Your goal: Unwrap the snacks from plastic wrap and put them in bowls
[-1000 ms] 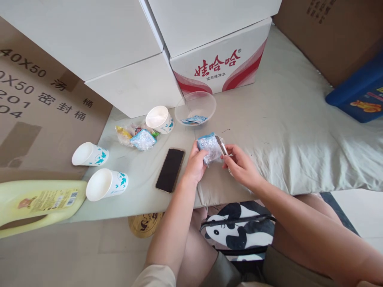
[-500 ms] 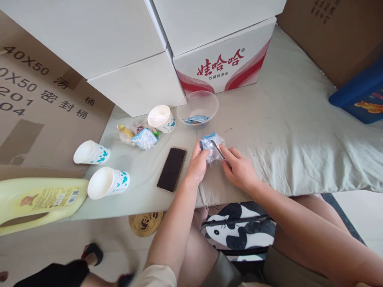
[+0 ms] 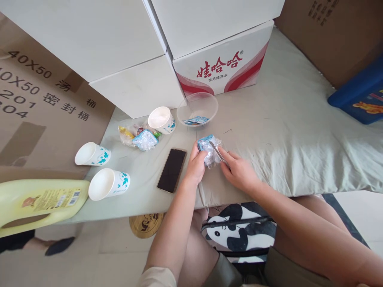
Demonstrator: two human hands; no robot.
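My left hand (image 3: 196, 162) is closed around the left side of a small blue pack in clear crinkled plastic (image 3: 208, 149). A slim metal utility knife (image 3: 219, 153) is gripped in my right hand (image 3: 239, 169), its tip resting at the pack's upper face. Whether the tip cuts into the plastic is too small to tell. Beyond my hands stands a clear plastic bowl (image 3: 197, 104) with blue packets (image 3: 196, 120) inside. A dark-screened phone (image 3: 171, 170) lies to the left of my left hand.
Paper cups (image 3: 162, 119) stand or lie at the left, near a bundle of wrapped packets (image 3: 145, 139). A yellow jug (image 3: 44, 201) lies at the left edge. White cartons (image 3: 221, 59) line the back; a blue container (image 3: 359, 95) is at the right. A person's foot (image 3: 60, 246) shows lower left.
My hands and the wrapped pack have shifted very slightly left; the utility knife stays against the pack. The other person's legs have moved left on the floor.
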